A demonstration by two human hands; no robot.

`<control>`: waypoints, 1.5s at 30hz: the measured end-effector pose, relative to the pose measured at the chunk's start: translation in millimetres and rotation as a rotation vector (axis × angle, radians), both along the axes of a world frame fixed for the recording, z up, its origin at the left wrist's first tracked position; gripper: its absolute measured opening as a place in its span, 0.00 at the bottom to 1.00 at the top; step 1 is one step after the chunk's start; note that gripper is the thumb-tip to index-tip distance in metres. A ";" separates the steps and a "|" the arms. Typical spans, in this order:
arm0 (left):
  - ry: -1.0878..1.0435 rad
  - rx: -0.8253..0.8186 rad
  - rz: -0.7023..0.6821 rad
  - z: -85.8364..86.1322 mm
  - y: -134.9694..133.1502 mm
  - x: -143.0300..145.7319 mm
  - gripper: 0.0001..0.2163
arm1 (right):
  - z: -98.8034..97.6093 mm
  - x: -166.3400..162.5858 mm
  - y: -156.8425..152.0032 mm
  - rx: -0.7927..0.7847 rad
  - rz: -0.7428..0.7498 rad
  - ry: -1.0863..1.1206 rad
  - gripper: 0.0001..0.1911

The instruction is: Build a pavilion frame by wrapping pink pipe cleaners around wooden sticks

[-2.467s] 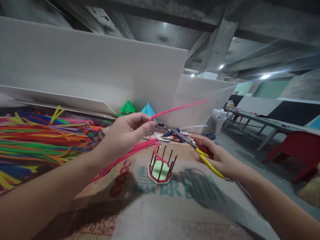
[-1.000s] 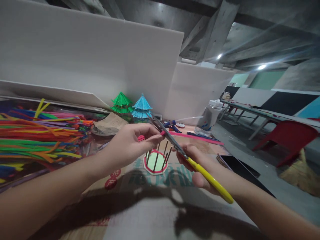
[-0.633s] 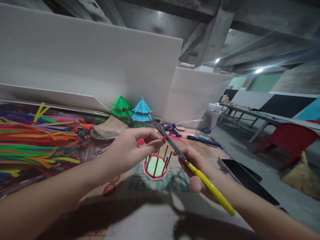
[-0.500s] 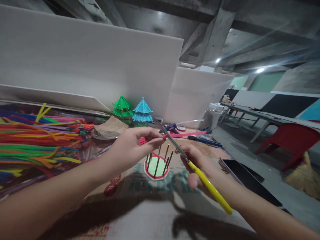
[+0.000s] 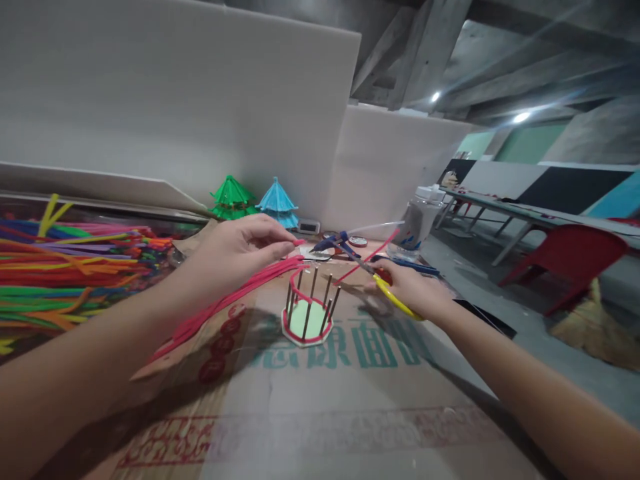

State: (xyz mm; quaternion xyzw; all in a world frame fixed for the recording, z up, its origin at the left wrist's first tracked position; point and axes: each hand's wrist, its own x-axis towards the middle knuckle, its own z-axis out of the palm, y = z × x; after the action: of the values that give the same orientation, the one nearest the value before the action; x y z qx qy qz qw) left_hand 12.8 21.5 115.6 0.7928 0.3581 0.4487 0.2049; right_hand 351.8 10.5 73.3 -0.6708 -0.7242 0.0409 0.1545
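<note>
My left hand [image 5: 235, 250] pinches the end of a pink pipe cleaner [image 5: 299, 243] just above a small octagonal base [image 5: 306, 325] with a green top, a pink rim and several upright brown sticks. A band of pink pipe cleaner [image 5: 303, 272] runs round the sticks' tops. My right hand [image 5: 407, 291] is further right, low over the cardboard, closed on yellow-handled scissors [image 5: 387, 294]. A loose pink pipe cleaner piece [image 5: 367, 257] slants up beside the scissors' blades. A bundle of pink pipe cleaners [image 5: 225, 303] lies under my left wrist.
A heap of coloured pipe cleaners [image 5: 75, 267] fills the left. Green [image 5: 230, 197] and blue [image 5: 277, 200] pagoda models stand against white boards [image 5: 175, 107]. A blue glue gun [image 5: 335, 243], a plastic jar [image 5: 417, 220] and a dark phone [image 5: 480, 317] lie at the back and right. Printed cardboard [image 5: 325, 413] covers the table. A red chair [image 5: 575, 257] stands right.
The scissors met the pink pipe cleaner at my left fingertips, and a piece came off. My right hand has since dropped away to the right with the scissors; my left hand keeps the short end.
</note>
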 end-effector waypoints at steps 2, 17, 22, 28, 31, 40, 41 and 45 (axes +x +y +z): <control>0.040 0.011 0.039 -1.0 0.6 -4.5 0.14 | -5.7 1.2 1.6 -0.037 -0.005 -0.108 0.20; 0.302 0.266 0.006 1.2 -16.2 7.1 0.14 | 17.1 -12.1 -13.4 0.288 0.205 0.017 0.14; 0.458 0.436 -0.009 -1.9 -23.4 11.7 0.13 | 40.6 -59.7 -40.6 0.633 0.590 0.015 0.11; 0.500 0.509 -0.041 -3.5 -28.6 12.9 0.13 | 42.6 -93.3 -38.8 0.698 0.718 -0.154 0.15; 0.487 0.514 -0.077 -7.6 -27.3 15.0 0.14 | 35.6 -91.6 -33.6 0.676 0.729 -0.116 0.12; 0.664 0.419 -0.118 -13.0 -12.4 10.8 0.08 | 29.2 -81.6 -29.4 0.483 0.731 -0.103 0.09; 0.675 0.402 -0.120 -13.2 -10.3 9.7 0.07 | 29.1 -82.0 -28.9 0.475 0.725 -0.118 0.09; 0.696 0.350 -0.136 -13.9 -6.0 9.3 0.09 | 28.5 -84.2 -29.1 0.440 0.677 -0.148 0.08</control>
State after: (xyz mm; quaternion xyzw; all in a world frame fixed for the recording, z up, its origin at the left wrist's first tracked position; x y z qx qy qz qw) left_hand 22.1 15.5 101.7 0.9423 0.2710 0.1928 -0.0377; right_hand 267.6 -18.6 101.8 -0.3466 -0.9047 -0.1146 0.2195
